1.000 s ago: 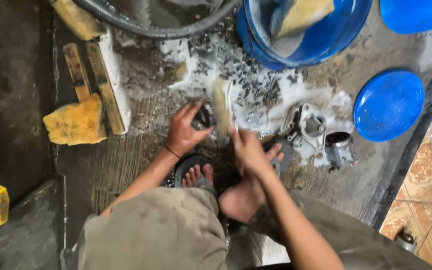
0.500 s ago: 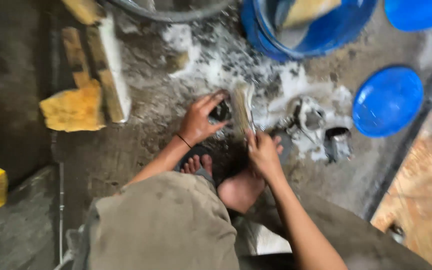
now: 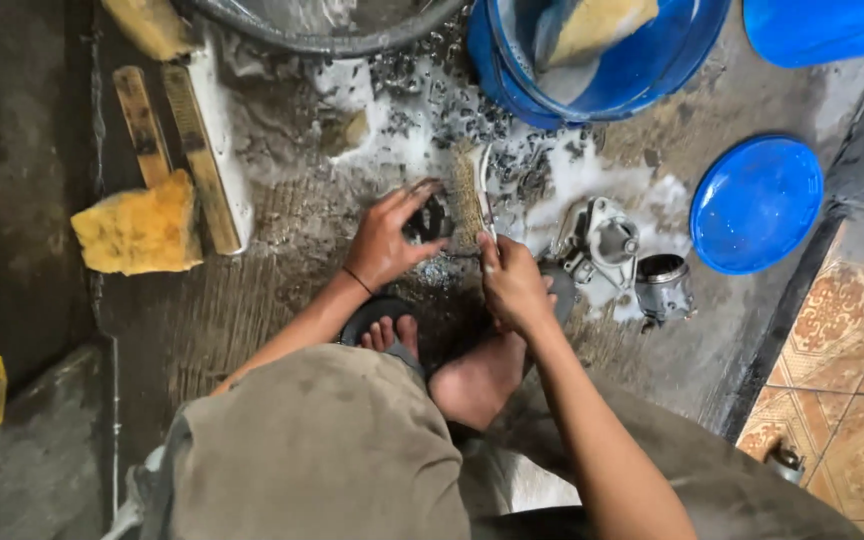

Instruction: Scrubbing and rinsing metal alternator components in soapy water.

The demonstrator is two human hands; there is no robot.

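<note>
Down on the wet floor, our left hand pinches a small dark part while our right hand grips the brush. Best we pin the part firmly and scrub with short strokes, bristles flat against it.

One head-worn camera looks almost straight down from above the crouching person's knees, close over the wet grey concrete floor, facing toward the round blue plastic tub at the top edge.
</note>
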